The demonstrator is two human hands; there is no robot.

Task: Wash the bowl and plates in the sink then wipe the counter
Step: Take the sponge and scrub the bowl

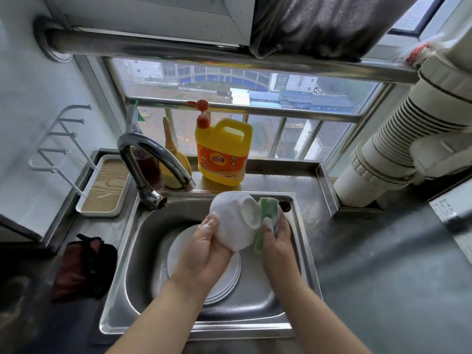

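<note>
My left hand [204, 251] grips a white bowl [233, 221], soapy and turned on its side, its base ring facing right, above the steel sink [143, 251]. My right hand [277, 238] presses a green sponge [265, 218] against the bowl's base. A stack of white plates [224, 282] lies flat in the sink basin under my left hand, partly hidden by the hand and forearm.
A curved tap [153, 159] arches over the sink's back left. A yellow dish-soap jug [223, 152] stands behind the sink. A dark red cloth [81, 269] lies on the left counter, near a wood-bottomed tray [107, 190]. Grey counter [383, 277] stretches right, below white pipes [398, 149].
</note>
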